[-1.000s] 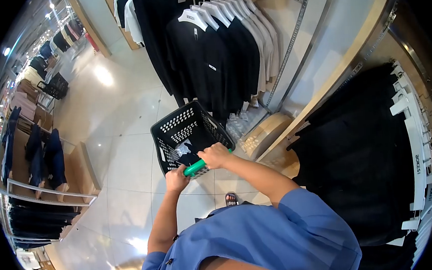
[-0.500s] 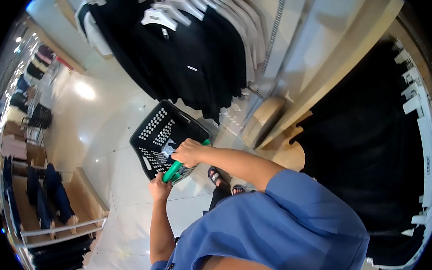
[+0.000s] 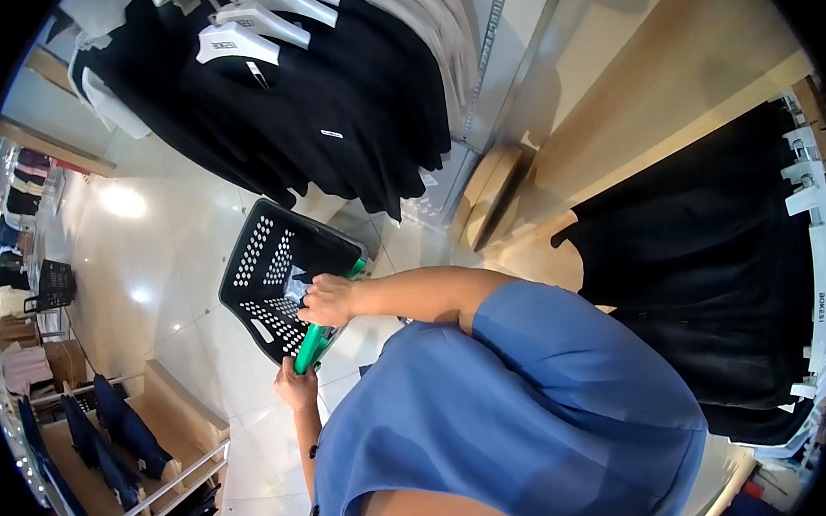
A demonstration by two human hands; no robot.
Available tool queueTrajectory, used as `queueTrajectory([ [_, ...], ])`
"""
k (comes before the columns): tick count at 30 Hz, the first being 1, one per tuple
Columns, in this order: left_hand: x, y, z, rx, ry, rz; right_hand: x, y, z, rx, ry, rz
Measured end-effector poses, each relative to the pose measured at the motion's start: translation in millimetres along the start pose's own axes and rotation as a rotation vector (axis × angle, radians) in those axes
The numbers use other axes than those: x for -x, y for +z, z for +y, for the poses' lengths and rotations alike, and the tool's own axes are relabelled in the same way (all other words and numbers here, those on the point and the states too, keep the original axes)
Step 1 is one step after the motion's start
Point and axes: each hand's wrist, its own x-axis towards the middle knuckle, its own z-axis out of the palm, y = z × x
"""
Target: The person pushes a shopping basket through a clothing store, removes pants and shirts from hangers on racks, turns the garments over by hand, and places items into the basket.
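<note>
Gripped black basket [image 3: 240,293] by green handle [image 3: 311,346] with left hand [image 3: 296,386] and right hand [image 3: 329,299]. Looked stiff, fairly light, best held there.

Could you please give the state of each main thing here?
Left grip, closed on the green handle
Right grip, closed on the green handle
Held basket, open-topped, something inside
Black top, hanging
Grey tops, hanging
Black clothes at right, hanging

1 bright glare on the floor [image 3: 124,202]; edges bow into black.
</note>
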Motion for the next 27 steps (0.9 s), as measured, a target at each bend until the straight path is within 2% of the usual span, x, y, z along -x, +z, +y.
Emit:
queueTrajectory([
  [6,4.2,10.8,-6.5,0.031,0.02,0.005,1.1,-15.0,3.5,-0.131,-0.078,-0.065],
  [8,9.2,10.8,-3.6,0.054,-0.049,0.001,7.4,-19.1,6.3,-0.151,-0.116,-0.073],
  [11,12.1,6.0,10.8,-0.026,-0.213,-0.015,22.8,-17.4,15.0,-0.191,-0.109,0.062],
  [14,7.3,6.0,20.5,-0.153,-0.156,0.071,41.2,-26.6,29.1,-0.177,-0.092,0.123],
  [16,1.1,1.4,40.0,-0.317,-0.386,-0.042,53.3,-39.0,37.4,-0.237,-0.105,0.184],
  [18,-8.7,-5.5,66.1,-0.404,-0.489,-0.025,60.3,-57.3,48.7,-0.284,-0.154,0.232],
  [20,-17.7,2.9,89.9,-0.384,-0.473,0.023,64.4,-76.8,61.6,-0.369,-0.176,0.212],
  [23,-39.6,31.6,125.8,-0.331,-0.296,0.167,61.0,-111.3,77.1,-0.439,-0.265,0.369],
  [27,-68.1,43.1,163.3,-0.347,-0.353,0.145,35.2,-157.3,84.3,-0.507,-0.35,0.562],
])
